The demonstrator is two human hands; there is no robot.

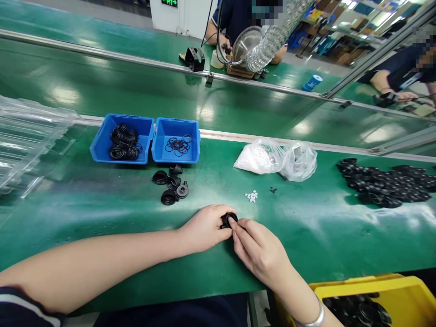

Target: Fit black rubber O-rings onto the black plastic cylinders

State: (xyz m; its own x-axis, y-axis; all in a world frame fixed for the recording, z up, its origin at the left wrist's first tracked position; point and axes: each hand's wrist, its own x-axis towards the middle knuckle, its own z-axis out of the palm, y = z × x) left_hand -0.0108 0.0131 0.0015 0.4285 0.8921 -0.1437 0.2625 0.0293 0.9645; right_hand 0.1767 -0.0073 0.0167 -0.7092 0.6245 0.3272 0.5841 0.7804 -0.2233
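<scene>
Blue bins – two; both hands grip one black part.

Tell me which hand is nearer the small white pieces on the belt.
Right. The right hand lies just below the white pieces, slightly to their right; the left hand sits farther off, below and to their left.
</scene>
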